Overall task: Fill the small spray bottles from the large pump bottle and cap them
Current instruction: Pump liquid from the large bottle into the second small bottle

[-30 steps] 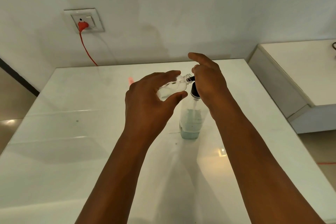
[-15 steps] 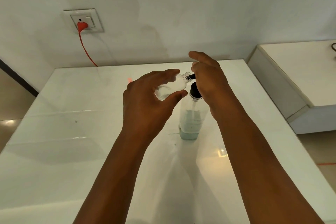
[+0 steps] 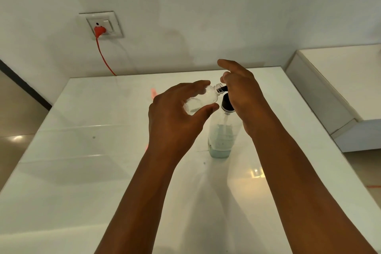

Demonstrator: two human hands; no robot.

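Left hand (image 3: 175,117) grips the small clear plastic spray bottle (image 3: 203,99) tilted; keep its neck against the black pump nozzle (image 3: 223,88) (spills otherwise) while right hand (image 3: 243,93) presses the large clear pump bottle (image 3: 221,136).

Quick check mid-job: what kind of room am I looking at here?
Probably a plain room in a home or small workshop, not a lab: a glossy white table, a wall socket with a red plug, and a low white unit alongside.

Left hand (image 3: 175,117) at centre, forearm entering from 6 o'clock; thumb and fingers curled in pinch around held item, palm facing 3 o'clock. Right hand (image 3: 243,93) at 2 o'clock of left, forearm from 5 o'clock; index extended, remaining fingers pressing down.
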